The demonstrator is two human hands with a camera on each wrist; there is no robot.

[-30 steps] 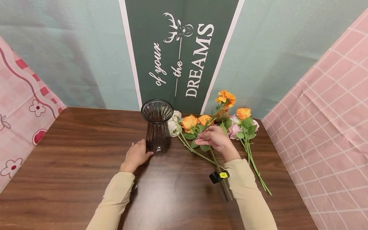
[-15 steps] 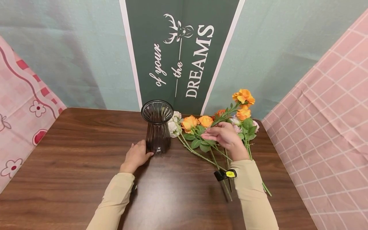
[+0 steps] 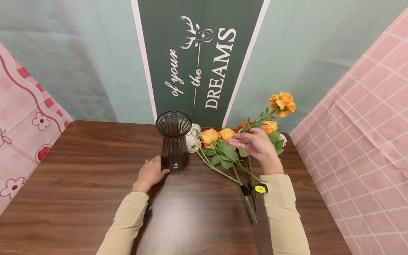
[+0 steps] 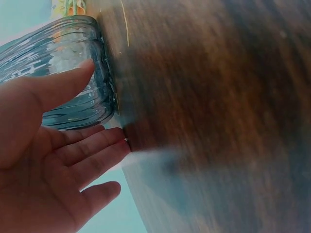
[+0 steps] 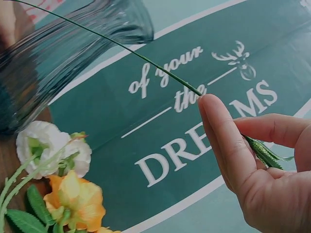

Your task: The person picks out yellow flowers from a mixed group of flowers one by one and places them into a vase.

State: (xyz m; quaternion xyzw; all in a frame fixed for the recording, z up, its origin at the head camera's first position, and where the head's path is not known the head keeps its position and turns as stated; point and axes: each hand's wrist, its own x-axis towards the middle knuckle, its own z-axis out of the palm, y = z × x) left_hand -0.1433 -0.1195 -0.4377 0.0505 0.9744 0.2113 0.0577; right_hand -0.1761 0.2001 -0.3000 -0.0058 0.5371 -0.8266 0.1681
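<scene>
A dark, ribbed glass vase (image 3: pixel 174 150) with a flared rim stands upright on the table. My left hand (image 3: pixel 151 173) is at the left of its base; in the left wrist view the thumb lies across the glass (image 4: pixel 77 104) and the other fingers extend nearly straight beside it. Thumb and fingers of my right hand (image 3: pixel 257 146) pinch the stem of an orange flower (image 3: pixel 282 103), raised over the other flowers with its bloom toward the upper right. From the fingers, the thin green stem (image 5: pixel 146 59) runs toward the vase side in the right wrist view.
White flowers (image 3: pixel 192 140) lie right of the vase, beside orange roses (image 3: pixel 209 137) with green leaves (image 3: pixel 216 159). Farther right lie another orange rose (image 3: pixel 269 126) and a pink flower (image 3: pixel 283 139), partly hidden by the right hand. Cloth backdrops surround the brown wooden table (image 3: pixel 95 170).
My right hand has moved to the right with the orange flower, whose bloom has swung right and slightly up. The left hand and the vase have stayed in place.
</scene>
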